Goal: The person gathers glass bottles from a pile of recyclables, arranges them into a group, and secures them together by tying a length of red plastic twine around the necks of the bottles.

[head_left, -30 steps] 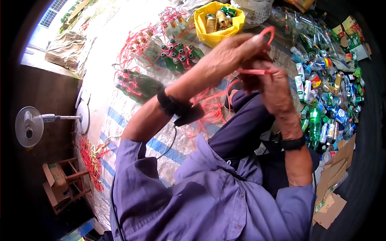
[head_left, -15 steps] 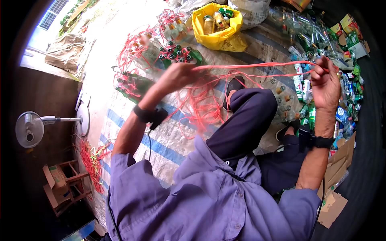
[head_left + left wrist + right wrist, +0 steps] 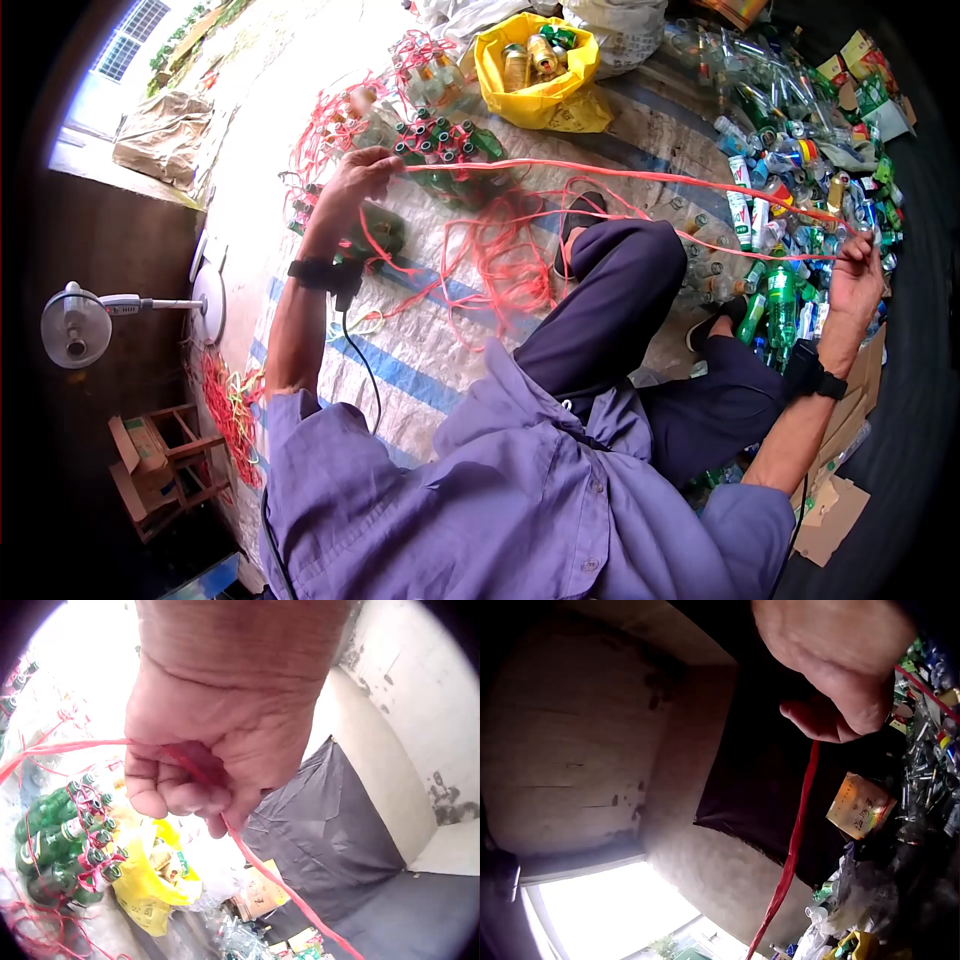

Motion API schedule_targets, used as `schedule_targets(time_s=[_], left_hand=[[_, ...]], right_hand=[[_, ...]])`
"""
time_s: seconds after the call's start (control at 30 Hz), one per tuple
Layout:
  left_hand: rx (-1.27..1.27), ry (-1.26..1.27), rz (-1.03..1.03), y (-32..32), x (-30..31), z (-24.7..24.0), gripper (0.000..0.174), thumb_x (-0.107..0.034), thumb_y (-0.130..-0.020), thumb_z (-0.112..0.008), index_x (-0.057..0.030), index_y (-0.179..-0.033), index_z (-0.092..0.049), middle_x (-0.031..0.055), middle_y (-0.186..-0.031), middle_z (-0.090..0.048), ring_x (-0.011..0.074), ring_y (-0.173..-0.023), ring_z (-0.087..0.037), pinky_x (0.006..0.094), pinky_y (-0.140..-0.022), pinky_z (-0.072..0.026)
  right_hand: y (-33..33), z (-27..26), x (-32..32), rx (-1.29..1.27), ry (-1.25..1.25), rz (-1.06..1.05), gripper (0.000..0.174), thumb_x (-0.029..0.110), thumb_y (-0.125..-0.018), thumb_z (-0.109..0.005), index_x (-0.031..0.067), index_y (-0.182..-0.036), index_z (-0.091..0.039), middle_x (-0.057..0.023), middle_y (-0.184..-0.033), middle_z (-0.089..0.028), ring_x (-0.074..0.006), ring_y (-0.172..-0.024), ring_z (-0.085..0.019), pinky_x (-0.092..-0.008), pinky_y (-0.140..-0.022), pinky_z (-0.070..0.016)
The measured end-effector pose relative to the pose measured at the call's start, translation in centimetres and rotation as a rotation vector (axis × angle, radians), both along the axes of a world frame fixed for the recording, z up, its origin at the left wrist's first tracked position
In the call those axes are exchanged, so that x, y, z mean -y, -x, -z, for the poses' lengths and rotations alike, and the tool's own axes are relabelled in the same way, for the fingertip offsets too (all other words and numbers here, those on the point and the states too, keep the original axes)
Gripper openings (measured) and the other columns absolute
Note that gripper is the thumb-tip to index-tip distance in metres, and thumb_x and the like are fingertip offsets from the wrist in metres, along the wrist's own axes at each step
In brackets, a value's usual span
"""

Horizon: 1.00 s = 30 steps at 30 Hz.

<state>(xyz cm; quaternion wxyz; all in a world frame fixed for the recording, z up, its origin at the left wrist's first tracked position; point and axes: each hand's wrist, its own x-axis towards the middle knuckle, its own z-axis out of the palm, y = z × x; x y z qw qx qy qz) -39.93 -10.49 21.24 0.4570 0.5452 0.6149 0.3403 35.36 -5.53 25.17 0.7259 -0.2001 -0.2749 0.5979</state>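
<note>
A length of red plastic twine stretches across the person's front between the two hands. On the left, the left hand grips it; in the left wrist view its fingers are curled round the twine. Far to the right, the right hand pinches the other end, and a second strand trails from it back leftward. In the right wrist view the twine runs out from under the curled hand. Below the stretched strand lies a loose tangle of red twine. Green bottles tied in a bundle stand near the left hand.
A yellow bag of cans stands ahead. Heaped bottles and cans lie on the right, with flattened cardboard nearer. More tied bottles stand at left on the striped sheet. A fan and wooden stool are further left.
The hands were close together, then moved apart, left hand leftward and right hand rightward and down, drawing the twine out in a long strand between them.
</note>
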Motion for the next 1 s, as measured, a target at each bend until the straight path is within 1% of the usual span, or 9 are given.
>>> schedule_targets(time_s=[0.07, 0.3, 0.37, 0.43, 0.53, 0.73, 0.8, 0.87, 1.0], left_hand=[[0.240, 0.063, -0.069, -0.4, -0.3, -0.2, 0.026, -0.027, -0.096, -0.062, -0.0017, -0.101, -0.065, -0.0072, -0.066, -0.045, 0.0036, -0.057, -0.042, 0.0217, -0.054, -0.0351], [0.396, -0.071, 0.025, -8.5, -1.4, -7.2, 0.021, -0.017, -0.100, -0.056, -0.0030, -0.115, -0.059, -0.0058, -0.065, -0.043, 0.0024, -0.049, -0.035, 0.0187, -0.045, -0.0277], [0.459, -0.102, 0.022, -11.3, -1.7, -9.5, 0.023, -0.017, -0.100, -0.056, -0.0025, -0.117, -0.059, -0.0053, -0.065, -0.044, 0.0021, -0.050, -0.035, 0.0185, -0.045, -0.0280], [0.422, -0.163, 0.156, -13.9, -2.1, -11.4, 0.025, -0.017, -0.100, -0.056, -0.0013, -0.119, -0.060, -0.0046, -0.065, -0.046, 0.0016, -0.050, -0.037, 0.0185, -0.045, -0.0275], [0.288, -0.332, 0.360, -18.1, -2.7, -12.8, 0.024, -0.016, -0.099, -0.056, -0.0008, -0.117, -0.061, -0.0040, -0.067, -0.049, 0.0008, -0.052, -0.039, 0.0184, -0.046, -0.0274], [0.443, -0.340, 0.565, -26.7, -2.6, -13.6, 0.022, -0.013, -0.095, -0.060, -0.0013, -0.114, -0.063, 0.0008, -0.073, -0.060, 0.0033, -0.056, -0.048, 0.0194, -0.049, -0.0361], [0.488, -0.230, 0.616, -28.4, -2.1, -14.1, 0.020, -0.012, -0.095, -0.060, -0.0003, -0.112, -0.064, 0.0023, -0.072, -0.062, 0.0054, -0.056, -0.051, 0.0203, -0.050, -0.0398], [0.472, -0.290, 0.666, -29.5, -1.9, -14.2, 0.019, -0.011, -0.095, -0.060, 0.0005, -0.110, -0.064, 0.0027, -0.068, -0.061, 0.0049, -0.054, -0.050, 0.0208, -0.048, -0.0393], [0.360, -0.434, 0.666, -29.8, -2.6, -13.1, 0.028, -0.018, -0.095, -0.063, 0.0014, -0.116, -0.062, 0.0065, -0.082, -0.067, 0.0104, -0.069, -0.060, 0.0250, -0.064, -0.0491]], right_hand=[[1.1, 0.9, 0.5, -0.030, 0.043, 0.019, 0.025, 0.011, -0.100, -0.051, -0.0110, -0.112, -0.052, -0.0148, -0.100, -0.058, -0.0158, -0.079, -0.052, -0.0274, -0.067, -0.0457], [12.2, -0.5, 1.6, -0.053, 0.312, -0.132, 0.035, 0.020, -0.100, -0.055, -0.0094, -0.117, -0.051, -0.0167, -0.113, -0.062, -0.0149, -0.080, -0.059, -0.0234, -0.063, -0.0482], [16.0, -0.9, 2.2, 0.274, 0.528, -0.224, 0.039, 0.028, -0.098, -0.060, -0.0038, -0.120, -0.054, -0.0142, -0.116, -0.064, -0.0159, -0.082, -0.064, -0.0214, -0.062, -0.0495], [19.5, -0.7, 3.5, 0.643, 0.442, -0.276, 0.044, 0.036, -0.094, -0.065, 0.0019, -0.121, -0.058, -0.0123, -0.120, -0.064, -0.0158, -0.084, -0.067, -0.0213, -0.059, -0.0501], [25.5, -2.7, 5.3, 0.828, 0.416, -0.492, 0.045, 0.037, -0.091, -0.069, 0.0023, -0.118, -0.061, -0.0123, -0.122, -0.063, -0.0137, -0.079, -0.067, -0.0213, -0.057, -0.0502], [32.8, -1.8, 7.1, 0.839, 0.070, -0.582, 0.040, 0.029, -0.091, -0.070, -0.0010, -0.117, -0.064, -0.0088, -0.108, -0.069, -0.0096, -0.074, -0.066, -0.0209, -0.059, -0.0513], [33.5, -1.4, 6.8, 1.045, -0.036, -0.717, 0.035, 0.022, -0.093, -0.067, -0.0025, -0.118, -0.064, -0.0070, -0.095, -0.071, -0.0089, -0.071, -0.065, -0.0211, -0.060, -0.0519], [33.8, -2.0, 7.4, 0.988, 0.005, -0.704, 0.026, 0.017, -0.095, -0.063, -0.0037, -0.111, -0.066, -0.0074, -0.085, -0.071, -0.0091, -0.071, -0.066, -0.0210, -0.060, -0.0521], [32.3, -1.4, 7.8, 0.877, 0.098, -0.542, 0.023, 0.017, -0.098, -0.057, -0.0036, -0.101, -0.067, -0.0105, -0.085, -0.072, -0.0109, -0.067, -0.066, -0.0223, -0.058, -0.0507]])
